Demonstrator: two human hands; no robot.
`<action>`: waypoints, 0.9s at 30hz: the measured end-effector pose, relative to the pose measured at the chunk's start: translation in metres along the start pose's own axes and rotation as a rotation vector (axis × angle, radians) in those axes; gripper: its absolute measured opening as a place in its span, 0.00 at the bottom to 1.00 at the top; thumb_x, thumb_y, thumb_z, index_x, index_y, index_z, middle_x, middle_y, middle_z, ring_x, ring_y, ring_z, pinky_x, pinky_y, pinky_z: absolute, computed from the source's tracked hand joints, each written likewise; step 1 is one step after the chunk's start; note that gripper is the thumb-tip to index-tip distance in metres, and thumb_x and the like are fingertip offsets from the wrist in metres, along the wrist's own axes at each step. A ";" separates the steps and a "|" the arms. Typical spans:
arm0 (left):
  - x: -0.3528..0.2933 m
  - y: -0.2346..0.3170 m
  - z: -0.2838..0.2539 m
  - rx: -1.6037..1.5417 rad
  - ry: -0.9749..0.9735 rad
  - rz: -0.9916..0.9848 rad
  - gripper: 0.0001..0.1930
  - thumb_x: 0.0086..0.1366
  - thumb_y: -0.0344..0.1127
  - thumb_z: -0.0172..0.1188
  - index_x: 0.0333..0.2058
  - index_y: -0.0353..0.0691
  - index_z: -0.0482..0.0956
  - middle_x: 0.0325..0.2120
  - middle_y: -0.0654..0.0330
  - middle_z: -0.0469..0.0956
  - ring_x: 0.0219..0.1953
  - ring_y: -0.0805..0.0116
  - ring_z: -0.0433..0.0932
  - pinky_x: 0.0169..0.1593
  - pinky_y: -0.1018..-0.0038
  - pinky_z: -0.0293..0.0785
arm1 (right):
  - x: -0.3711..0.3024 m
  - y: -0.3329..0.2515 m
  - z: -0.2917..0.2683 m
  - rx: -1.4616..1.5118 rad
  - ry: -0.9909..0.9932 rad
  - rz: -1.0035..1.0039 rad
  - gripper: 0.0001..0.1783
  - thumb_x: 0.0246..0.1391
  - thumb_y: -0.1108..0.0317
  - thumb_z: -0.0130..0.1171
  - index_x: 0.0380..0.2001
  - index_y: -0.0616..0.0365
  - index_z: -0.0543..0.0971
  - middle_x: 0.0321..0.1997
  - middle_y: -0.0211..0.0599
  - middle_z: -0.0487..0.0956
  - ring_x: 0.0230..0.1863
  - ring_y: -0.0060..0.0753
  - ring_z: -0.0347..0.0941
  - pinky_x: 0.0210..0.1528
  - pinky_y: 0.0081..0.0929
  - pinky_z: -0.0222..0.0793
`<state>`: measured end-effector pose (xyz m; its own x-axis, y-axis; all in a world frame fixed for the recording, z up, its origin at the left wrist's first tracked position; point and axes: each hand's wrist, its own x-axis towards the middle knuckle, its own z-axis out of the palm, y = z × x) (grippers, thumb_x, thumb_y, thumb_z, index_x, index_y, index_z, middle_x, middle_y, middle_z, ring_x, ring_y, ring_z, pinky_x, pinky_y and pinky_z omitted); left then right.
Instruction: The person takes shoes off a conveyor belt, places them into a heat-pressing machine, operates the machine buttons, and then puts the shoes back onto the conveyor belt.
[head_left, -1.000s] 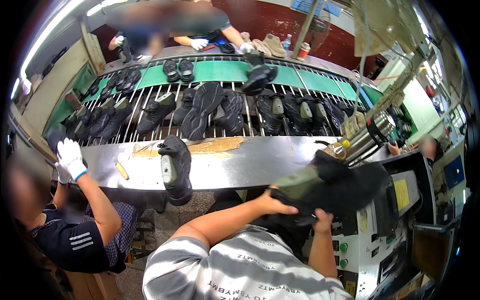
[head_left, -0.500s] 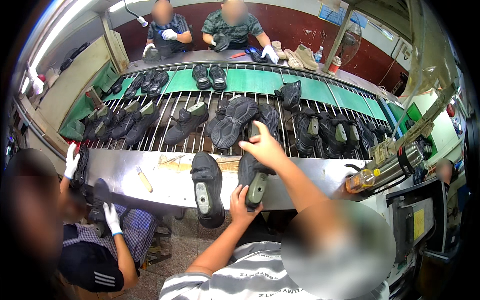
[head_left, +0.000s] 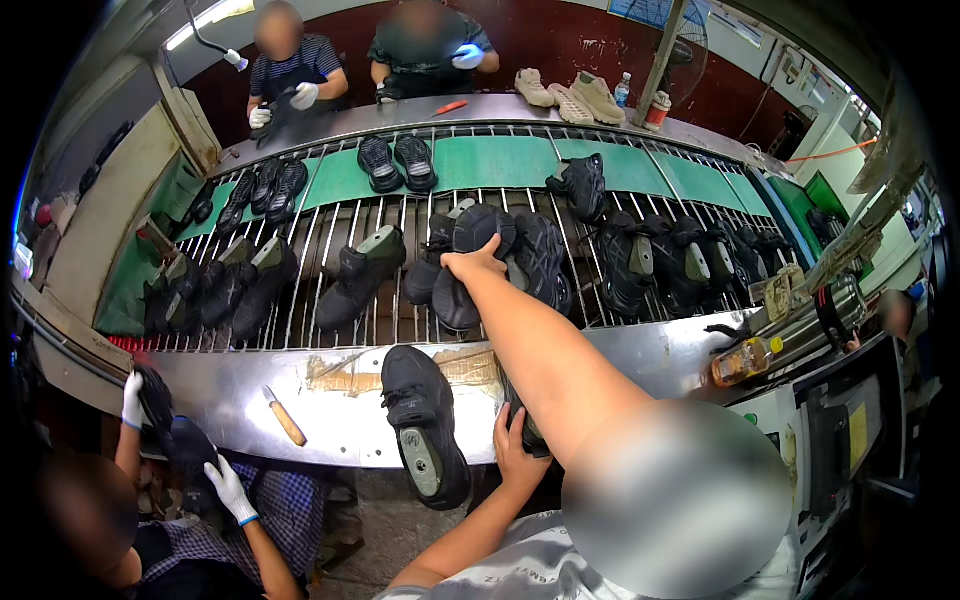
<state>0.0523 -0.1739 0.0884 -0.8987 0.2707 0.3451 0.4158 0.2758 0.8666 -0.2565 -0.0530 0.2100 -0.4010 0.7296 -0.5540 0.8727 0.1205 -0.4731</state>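
My right hand [head_left: 478, 262] reaches over the bench and grips a black shoe [head_left: 484, 228] that lies sole up on the rack among other shoes. At the bench edge, my left hand [head_left: 515, 462] has its fingers wrapped round another black shoe [head_left: 537, 436], mostly hidden behind my right forearm. Just left of it, a black sneaker [head_left: 428, 430] with a grey-green last inside rests on the metal bench, its heel jutting past the edge. Close to my right hand on the rack are a black shoe [head_left: 541, 258] and a lasted shoe [head_left: 362, 278].
A wooden-handled knife [head_left: 286, 418] lies on the metal bench [head_left: 220, 390]. The barred rack [head_left: 310, 320] carries several black shoes and a green strip [head_left: 500, 160]. At right are a drink bottle [head_left: 747, 361] and a steel flask [head_left: 848, 300]. Gloved co-workers handle shoes at left and across.
My right hand has moved left and away from me onto the sole-up shoe and taken hold of it. My left hand keeps its shoe. The view has shifted a little.
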 end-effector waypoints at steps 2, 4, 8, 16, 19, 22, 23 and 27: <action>0.001 0.001 -0.008 0.001 -0.021 0.024 0.46 0.41 0.38 0.77 0.60 0.46 0.63 0.59 0.38 0.59 0.60 0.37 0.62 0.61 0.50 0.62 | 0.000 0.001 -0.016 0.041 -0.045 -0.057 0.72 0.26 0.52 0.70 0.71 0.38 0.34 0.65 0.62 0.61 0.59 0.57 0.69 0.57 0.47 0.69; -0.001 0.008 -0.013 0.015 -0.046 0.023 0.43 0.42 0.35 0.77 0.57 0.46 0.64 0.59 0.37 0.58 0.60 0.37 0.63 0.60 0.51 0.64 | 0.019 0.015 -0.013 -0.006 -0.012 -0.135 0.72 0.27 0.52 0.70 0.72 0.38 0.34 0.63 0.57 0.64 0.57 0.52 0.71 0.55 0.43 0.70; 0.000 0.013 -0.012 0.036 -0.034 0.048 0.41 0.44 0.35 0.76 0.57 0.44 0.63 0.58 0.38 0.58 0.58 0.36 0.63 0.60 0.51 0.64 | 0.030 0.036 -0.062 0.209 -0.027 -0.359 0.68 0.26 0.57 0.69 0.70 0.57 0.42 0.56 0.59 0.72 0.56 0.53 0.72 0.55 0.37 0.70; -0.004 0.016 -0.008 0.004 -0.090 0.029 0.43 0.48 0.33 0.74 0.59 0.35 0.57 0.59 0.42 0.55 0.63 0.42 0.57 0.66 0.57 0.53 | -0.059 0.212 -0.258 0.911 -0.409 -0.718 0.54 0.34 0.67 0.66 0.68 0.59 0.55 0.52 0.49 0.71 0.46 0.35 0.72 0.48 0.28 0.69; -0.016 0.034 -0.004 -0.042 -0.060 -0.066 0.40 0.51 0.28 0.67 0.60 0.33 0.55 0.58 0.45 0.56 0.62 0.47 0.57 0.67 0.60 0.51 | -0.111 0.376 -0.306 1.183 -0.236 -0.764 0.47 0.36 0.70 0.59 0.66 0.54 0.61 0.40 0.38 0.78 0.31 0.25 0.74 0.37 0.24 0.71; -0.054 0.034 0.011 0.031 0.038 0.227 0.32 0.53 0.26 0.60 0.56 0.32 0.58 0.50 0.48 0.59 0.52 0.55 0.61 0.59 0.61 0.57 | -0.151 0.585 -0.303 1.499 -0.195 -0.423 0.44 0.35 0.67 0.59 0.63 0.59 0.66 0.43 0.37 0.79 0.34 0.28 0.76 0.40 0.26 0.73; -0.065 0.038 0.026 0.005 0.020 0.315 0.30 0.52 0.25 0.59 0.55 0.32 0.60 0.47 0.49 0.60 0.47 0.58 0.62 0.55 0.62 0.60 | -0.175 0.647 -0.296 1.572 -0.070 -0.313 0.44 0.35 0.67 0.60 0.63 0.59 0.66 0.43 0.38 0.79 0.35 0.29 0.76 0.41 0.26 0.73; -0.097 0.083 0.083 -0.290 -0.677 0.226 0.18 0.55 0.24 0.59 0.46 0.35 0.70 0.33 0.59 0.69 0.33 0.70 0.68 0.40 0.73 0.67 | -0.276 0.827 -0.282 1.664 0.530 0.010 0.47 0.34 0.66 0.62 0.64 0.60 0.64 0.44 0.39 0.79 0.40 0.31 0.77 0.45 0.27 0.72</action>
<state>0.1853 -0.1008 0.0965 -0.4762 0.8228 0.3103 0.4424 -0.0807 0.8932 0.6542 0.0351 0.1651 0.0255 0.8889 -0.4573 -0.4542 -0.3972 -0.7975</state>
